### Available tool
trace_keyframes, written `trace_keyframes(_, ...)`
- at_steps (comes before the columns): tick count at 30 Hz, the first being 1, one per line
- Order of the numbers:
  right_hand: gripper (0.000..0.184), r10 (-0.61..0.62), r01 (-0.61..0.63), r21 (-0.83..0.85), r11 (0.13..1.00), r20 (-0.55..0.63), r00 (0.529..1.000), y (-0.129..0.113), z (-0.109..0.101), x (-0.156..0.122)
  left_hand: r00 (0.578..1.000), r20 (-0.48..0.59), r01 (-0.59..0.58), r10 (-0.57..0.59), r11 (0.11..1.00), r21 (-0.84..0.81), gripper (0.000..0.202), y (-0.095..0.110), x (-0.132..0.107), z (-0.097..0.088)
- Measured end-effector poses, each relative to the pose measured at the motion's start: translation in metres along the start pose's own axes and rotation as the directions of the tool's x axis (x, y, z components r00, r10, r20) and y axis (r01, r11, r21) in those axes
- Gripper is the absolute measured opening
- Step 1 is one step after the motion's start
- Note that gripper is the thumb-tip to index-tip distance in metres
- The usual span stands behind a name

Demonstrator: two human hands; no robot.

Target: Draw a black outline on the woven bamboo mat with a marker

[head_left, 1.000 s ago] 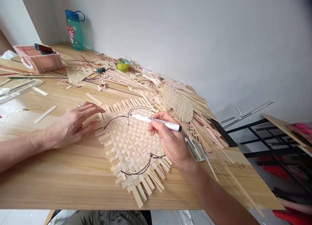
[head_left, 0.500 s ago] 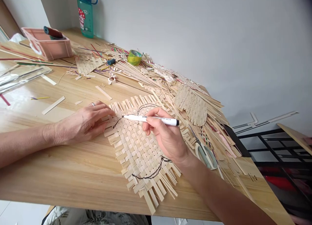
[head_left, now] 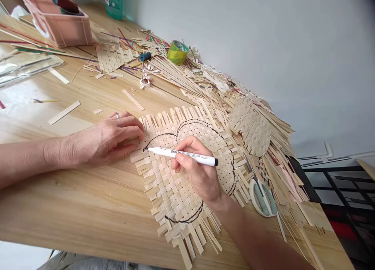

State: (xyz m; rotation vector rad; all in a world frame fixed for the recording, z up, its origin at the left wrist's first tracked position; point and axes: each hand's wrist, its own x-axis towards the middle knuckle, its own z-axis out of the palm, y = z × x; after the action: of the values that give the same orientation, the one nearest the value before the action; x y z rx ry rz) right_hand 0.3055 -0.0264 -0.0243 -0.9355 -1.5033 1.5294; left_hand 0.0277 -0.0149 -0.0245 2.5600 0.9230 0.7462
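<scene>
A woven mat [head_left: 166,176] of pale flat strips lies on the table, with loose strip ends sticking out along its edges. Black curved lines run over it; the two upper arcs meet in a dip. My right hand [head_left: 197,164] grips a white marker [head_left: 187,157] with a black rear end, its tip touching the left end of the upper left arc. At the mat's left edge, my left hand [head_left: 117,139] presses with bent fingers held together; a ring shows on one. My right hand and forearm hide part of the mat's middle and lower right.
Scissors [head_left: 263,197] lie right of the mat, near a smaller woven piece [head_left: 252,125]. Loose strips [head_left: 181,77] pile along the wall, with a roll of tape [head_left: 177,52] among them. A pink basket [head_left: 67,30] and a teal bottle [head_left: 114,4] stand at the back left.
The marker tip has moved down and left along the upper left arc to its end. My left hand stays at the mat's edge. The head view has shifted, showing more of the right-hand line.
</scene>
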Motion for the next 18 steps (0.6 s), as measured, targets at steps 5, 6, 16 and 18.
trace_keyframes(5, 0.009, -0.024, 0.028, -0.092, 0.995, 0.05, 0.998, -0.0003, -0.0008, -0.0034, 1.0, -0.02, -0.007, 0.006, 1.0, -0.022, 0.015, -0.0025, -0.0004, 0.003)
trace_keyframes(6, 0.01, -0.028, 0.033, -0.107, 0.994, 0.052, 0.998, 0.0, -0.0008, -0.0039, 1.0, -0.023, -0.007, 0.006, 1.0, -0.024, 0.014, -0.0027, -0.0004, 0.0031)
trace_keyframes(16, 0.008, -0.07, 0.078, -0.156, 0.985, 0.061, 0.996, 0.0033, -0.0018, -0.0059, 1.0, -0.011, 0.018, -0.018, 1.0, -0.006, 0.016, -0.0036, -0.0018, 0.0038)
trace_keyframes(18, 0.008, -0.068, 0.078, -0.167, 0.983, 0.066, 0.995, 0.0031, -0.0022, -0.0061, 1.0, -0.023, 0.011, -0.01, 1.0, 0.004, 0.018, -0.0029, -0.0019, 0.0034)
